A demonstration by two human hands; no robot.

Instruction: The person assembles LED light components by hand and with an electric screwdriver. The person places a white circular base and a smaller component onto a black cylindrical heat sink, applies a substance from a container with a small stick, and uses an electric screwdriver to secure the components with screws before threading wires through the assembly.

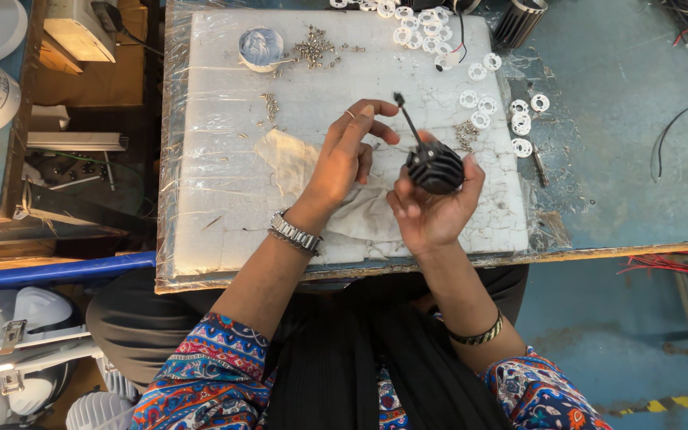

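My right hand (431, 211) grips a black finned round housing (435, 167) above the white work board (224, 175). A thin black wire (404, 115) sticks up and to the left out of the housing. My left hand (344, 155) hovers just left of it, fingers spread and curled, fingertips near the wire but holding nothing that I can see. A metal watch is on my left wrist, a bangle on my right. Beneath both hands lies a crumpled beige cloth (292, 163).
Several white plastic rings (479, 99) and small screws (312, 49) are scattered over the board's far side. A round white dish (261, 48) stands at the back. Another black finned housing (519, 20) sits far right. Lamp shells (9, 334) lie at lower left.
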